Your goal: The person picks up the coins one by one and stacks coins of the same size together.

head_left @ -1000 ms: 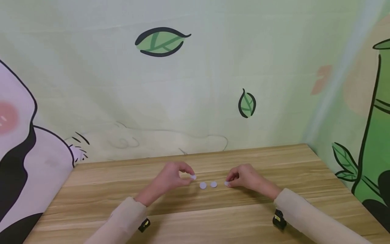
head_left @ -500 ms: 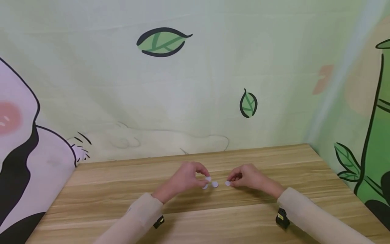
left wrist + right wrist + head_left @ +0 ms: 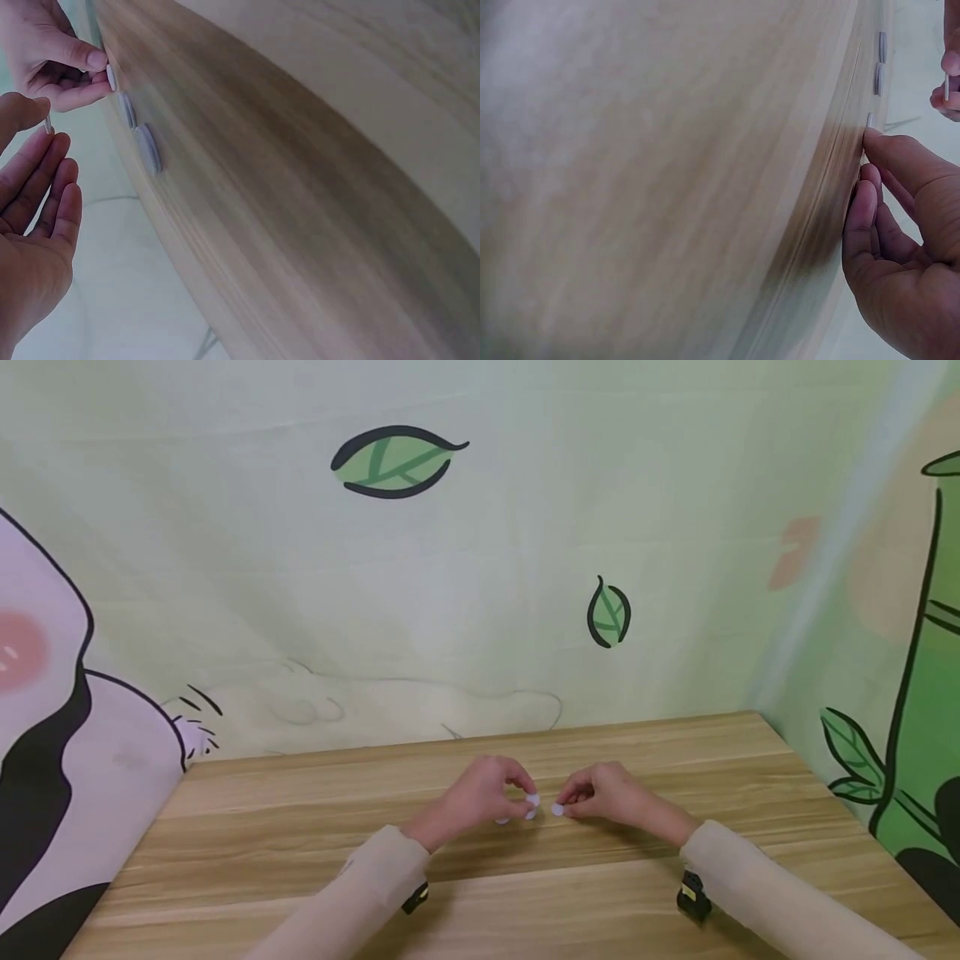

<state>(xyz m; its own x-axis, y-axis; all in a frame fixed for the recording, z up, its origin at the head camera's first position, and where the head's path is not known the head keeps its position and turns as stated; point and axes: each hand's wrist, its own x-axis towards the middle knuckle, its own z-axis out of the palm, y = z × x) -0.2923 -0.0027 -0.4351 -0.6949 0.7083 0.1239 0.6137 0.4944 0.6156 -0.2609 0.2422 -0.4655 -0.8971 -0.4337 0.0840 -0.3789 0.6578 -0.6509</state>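
My left hand (image 3: 487, 793) pinches a small white disc (image 3: 533, 799) between thumb and fingertip. In the left wrist view that disc (image 3: 49, 124) is held edge-on, raised off the table. Below it on the tabletop lie two more discs, the nearer one (image 3: 502, 821) partly hidden by the hand; side-on, both the larger-looking disc (image 3: 148, 150) and its neighbour (image 3: 126, 109) look layered, like short stacks. To the right, my right hand (image 3: 609, 793) pinches another white disc (image 3: 558, 809) by its edge, low at the table surface. Its fingers (image 3: 862, 210) are curled beneath the thumb.
A wood-grain table (image 3: 600, 893) spreads under both hands. Behind it hangs a pale green cloth backdrop (image 3: 480, 568) with printed leaves, meeting the table's back edge. Dark wrist devices, such as the one at the right sleeve (image 3: 693, 897), hang under both forearms.
My left hand has moved right with its disc, from left of the lying discs to above the one nearer my right hand. The right hand has stayed nearly still, holding its disc.
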